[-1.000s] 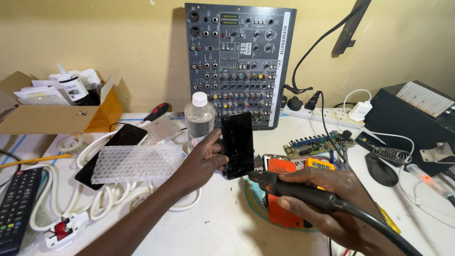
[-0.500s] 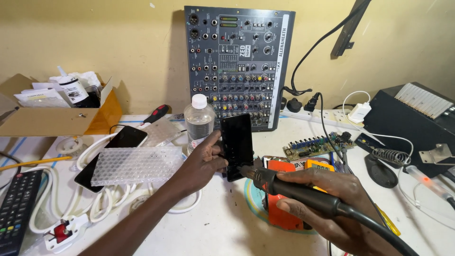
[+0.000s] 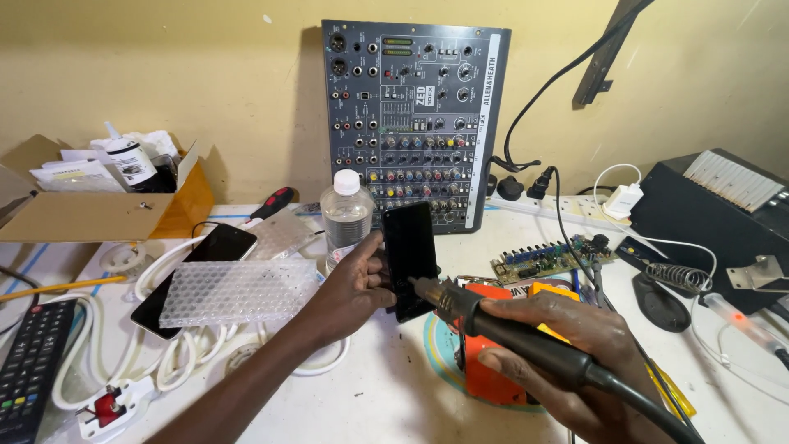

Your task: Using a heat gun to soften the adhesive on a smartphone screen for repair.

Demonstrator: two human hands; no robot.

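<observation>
My left hand point(image 3: 355, 289) holds a black phone point(image 3: 409, 258) upright by its left edge, above the white table. My right hand point(image 3: 575, 353) grips the black handle of a hot-air wand point(image 3: 493, 323) with a thick black cable. The wand's metal nozzle touches or nearly touches the phone's lower right part. Under my right hand sits an orange block-shaped thing point(image 3: 485, 374) on a round blue-rimmed mat.
A clear water bottle point(image 3: 346, 215) stands behind the phone, before a grey audio mixer point(image 3: 411, 123) leaning on the wall. Left: a clear dimpled tray point(image 3: 238, 292) over another phone, white cables, a remote point(image 3: 33, 370), a cardboard box point(image 3: 99, 205). Right: a circuit board point(image 3: 551, 256), a black device point(image 3: 723, 214).
The wand's nozzle has moved left and up, from beside the phone's lower edge onto its lower face. My left hand keeps the phone upright and almost still.
</observation>
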